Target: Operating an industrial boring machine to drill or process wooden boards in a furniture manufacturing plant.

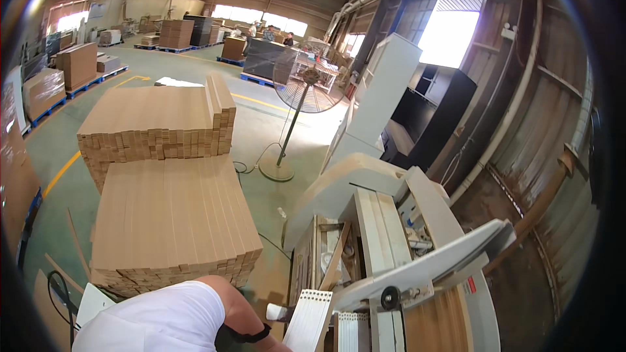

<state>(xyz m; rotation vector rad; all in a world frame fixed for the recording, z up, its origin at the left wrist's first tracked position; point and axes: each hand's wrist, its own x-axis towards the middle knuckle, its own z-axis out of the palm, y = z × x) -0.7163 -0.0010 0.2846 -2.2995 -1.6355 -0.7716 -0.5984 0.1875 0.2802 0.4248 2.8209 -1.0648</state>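
1. No grip to call here: neither hand shows, so whether the fingers are spread or closed on anything cannot be told.
2. One arm (231, 309) in a white short sleeve comes in at the lower edge, a black band round the wrist, and the hand itself drops out of the picture at the bottom; which arm it is cannot be told.
3. Just beside that arm, to the left, sits the near stack of wooden strips (173, 228), laid flat in tight rows.
4. Behind it rises a taller stack of strips (156, 124).
5. To the right of the arm stands a pale woodworking machine (417, 248), white panels (310, 322) at its lower end.
6. A pedestal fan (303, 91) stands on the green floor beyond.
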